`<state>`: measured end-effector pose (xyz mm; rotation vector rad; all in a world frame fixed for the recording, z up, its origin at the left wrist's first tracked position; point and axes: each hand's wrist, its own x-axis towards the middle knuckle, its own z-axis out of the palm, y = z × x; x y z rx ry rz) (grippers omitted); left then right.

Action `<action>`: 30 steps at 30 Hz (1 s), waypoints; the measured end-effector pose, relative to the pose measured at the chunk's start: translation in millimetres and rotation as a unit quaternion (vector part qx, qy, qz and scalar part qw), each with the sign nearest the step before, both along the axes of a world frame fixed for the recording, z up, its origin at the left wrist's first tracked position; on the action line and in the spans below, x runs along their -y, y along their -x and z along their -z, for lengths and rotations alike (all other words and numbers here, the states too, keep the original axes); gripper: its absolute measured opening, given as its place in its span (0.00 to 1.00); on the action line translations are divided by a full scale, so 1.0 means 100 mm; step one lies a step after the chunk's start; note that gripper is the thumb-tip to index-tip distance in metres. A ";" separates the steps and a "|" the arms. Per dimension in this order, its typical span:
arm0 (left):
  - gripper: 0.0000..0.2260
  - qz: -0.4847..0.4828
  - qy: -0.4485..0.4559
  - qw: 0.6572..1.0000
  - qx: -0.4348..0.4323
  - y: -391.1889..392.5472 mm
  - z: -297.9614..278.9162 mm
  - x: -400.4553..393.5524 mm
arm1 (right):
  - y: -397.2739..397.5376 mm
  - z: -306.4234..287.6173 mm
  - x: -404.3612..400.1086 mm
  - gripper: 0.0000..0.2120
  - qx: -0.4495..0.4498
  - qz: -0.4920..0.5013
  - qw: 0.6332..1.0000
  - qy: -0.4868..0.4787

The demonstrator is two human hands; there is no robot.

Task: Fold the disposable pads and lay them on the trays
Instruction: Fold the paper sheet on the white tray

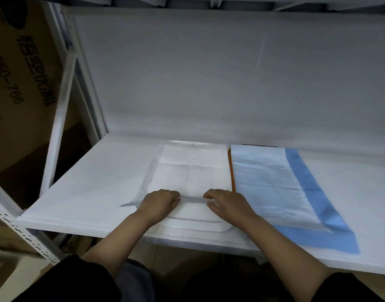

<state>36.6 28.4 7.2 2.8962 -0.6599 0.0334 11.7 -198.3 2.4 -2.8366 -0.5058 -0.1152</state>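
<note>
Head view. A white disposable pad (pixel 191 171) lies flat, creased into quarters, on a white rounded-corner plastic tray (pixel 222 225) at the front middle of the white paper-covered shelf (pixel 89 182). The pad's near edge is lifted into a narrow fold between both hands. The left hand (pixel 158 203) has its fingers curled over that raised edge, pinching it at the left end. The right hand (pixel 226 203) has its fingers curled likewise on the right end of the same edge, thumb beneath. Both grips are closed tight on the pad. The hands sit near each other, with a short stretch of folded edge showing between them. The pad's left margin overhangs the tray's left side as a thin translucent flap, ending in a point on the shelf.

Just right of the white pad lies a pale blue disposable pad with a darker blue border (pixel 274 188), flat. Its near right corner hangs over the shelf's front edge. A thin orange tray edge (pixel 231 171) shows between the two pads.

Open shelf room lies left of the white pad up to the white metal rack upright (pixel 60 118), and right of the blue pad. A white back panel (pixel 209 73) closes the rear. A brown printed cardboard box (pixel 17 73) stands beyond the rack at left.
</note>
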 end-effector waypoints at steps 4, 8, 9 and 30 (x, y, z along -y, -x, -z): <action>0.09 -0.004 -0.006 1.000 -0.003 -0.02 -0.16 -0.16 | 0.01 -0.15 0.19 0.13 -0.002 0.033 0.999 0.003; 0.06 -0.056 -0.047 0.997 -0.012 -0.05 -0.35 -0.41 | 0.04 -0.33 0.28 0.12 -0.038 0.049 0.995 -0.077; 0.06 -0.070 -0.050 0.996 -0.018 -0.05 -0.38 -0.47 | 0.04 -0.36 0.30 0.11 -0.052 0.056 0.993 -0.091; 0.13 -0.299 0.306 0.896 -0.117 -0.60 0.22 -0.64 | -0.41 0.05 0.34 0.03 -0.094 0.291 0.880 -0.363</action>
